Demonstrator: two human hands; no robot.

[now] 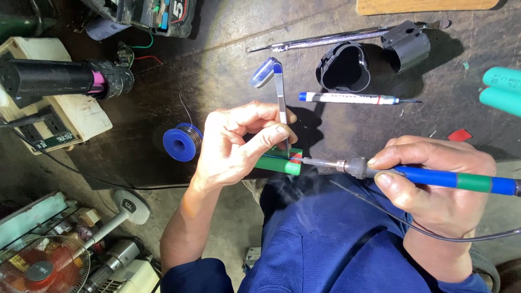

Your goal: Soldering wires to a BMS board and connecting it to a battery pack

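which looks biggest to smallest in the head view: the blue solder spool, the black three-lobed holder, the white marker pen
1. black three-lobed holder
2. blue solder spool, a bit smaller in area
3. white marker pen: longest, but thin, so least area

All lie on the bench at similar depth.

You're in a repair workshop: a scuffed dark table strewn with a solder spool, screwdriver, battery cells and black casings, with old fans piled on the floor.
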